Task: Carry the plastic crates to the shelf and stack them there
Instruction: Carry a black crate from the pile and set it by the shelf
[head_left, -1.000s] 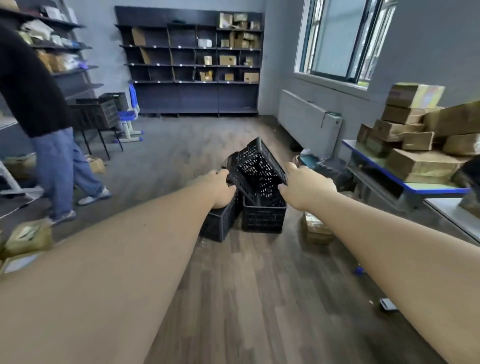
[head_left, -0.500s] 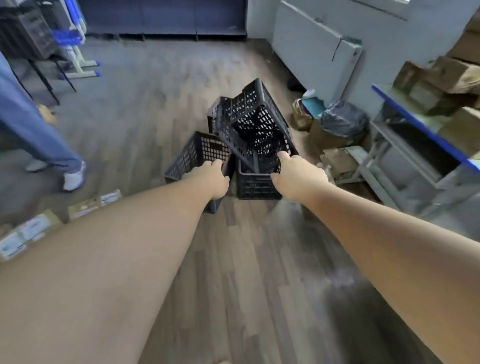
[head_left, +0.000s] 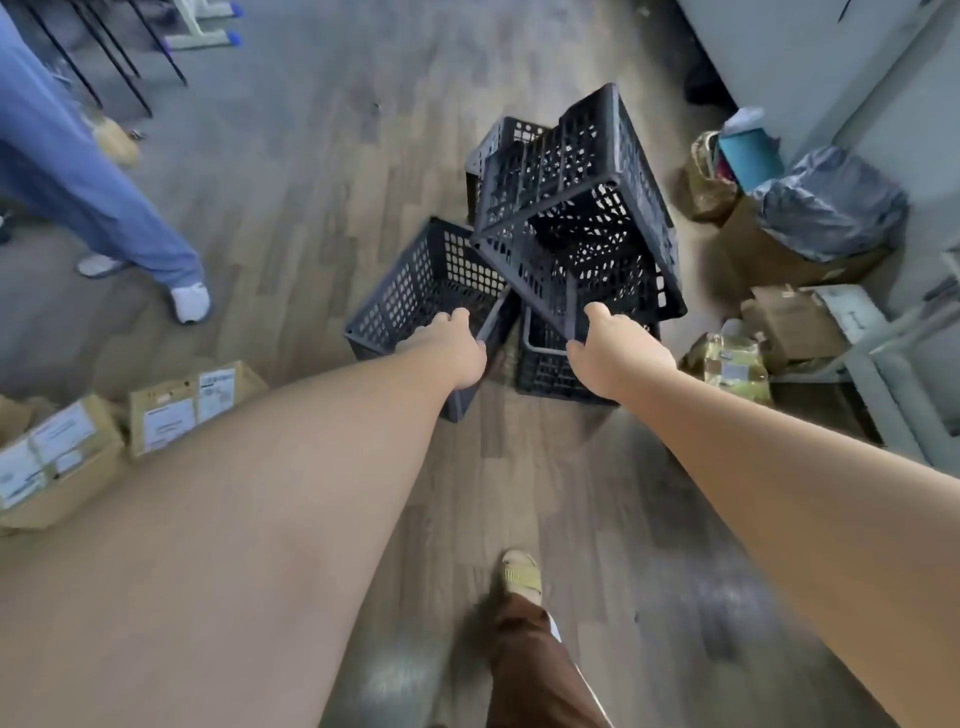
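Note:
Several black perforated plastic crates sit together on the wooden floor. One tilted crate (head_left: 582, 208) leans on top of the others. An upright left crate (head_left: 421, 280) stands beside it, a lower crate (head_left: 545, 366) sits under the tilted one, and another crate (head_left: 501, 137) stands behind. My left hand (head_left: 460, 345) grips the near right rim of the left crate, its fingers curled over the edge. My right hand (head_left: 608, 348) grips the low near rim of the tilted crate, thumb up against it. No shelf is in view.
Another person's legs in blue jeans (head_left: 93, 197) stand at the left. Cardboard boxes (head_left: 156, 410) lie on the floor at the near left. Boxes and a grey bag (head_left: 826, 208) crowd the right by the wall. My own foot (head_left: 519, 571) is below.
The view has dropped from the far shelves down to the floor. My left hand has moved from the tilted crate to the left crate's rim. Both hands have come closer to the crates.

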